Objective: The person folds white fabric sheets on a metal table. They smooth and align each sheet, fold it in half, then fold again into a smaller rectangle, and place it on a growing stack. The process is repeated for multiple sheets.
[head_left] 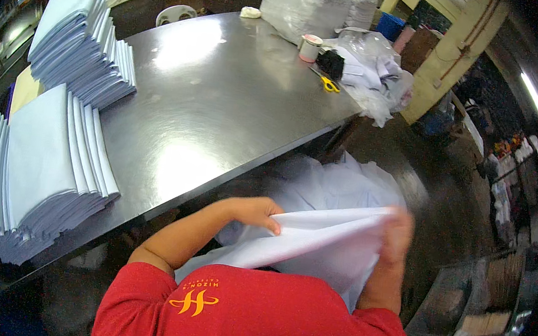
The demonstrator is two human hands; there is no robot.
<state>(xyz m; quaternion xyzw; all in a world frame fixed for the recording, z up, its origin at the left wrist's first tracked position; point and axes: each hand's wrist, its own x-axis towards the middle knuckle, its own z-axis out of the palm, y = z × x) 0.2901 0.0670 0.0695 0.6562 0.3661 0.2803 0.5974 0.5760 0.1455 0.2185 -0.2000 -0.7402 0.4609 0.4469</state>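
Observation:
A white cloth is stretched between my two hands, close in front of my chest. My left hand grips its edge with thumb and fingers. At the cloth's other end, my right hand is closed on a corner or edge; it is blurred. Behind the held cloth lies a loose heap of white cloth, below the table's edge. Part of the held cloth hangs down and is hidden by my red shirt. Tall stacks of folded white cloths stand at the left on the metal table.
Yellow-handled scissors, a white cylindrical container and a black bundle lie at the table's far right corner. Plastic-wrapped bales stand behind them, beside crumpled plastic and cloth. A pillar rises beyond.

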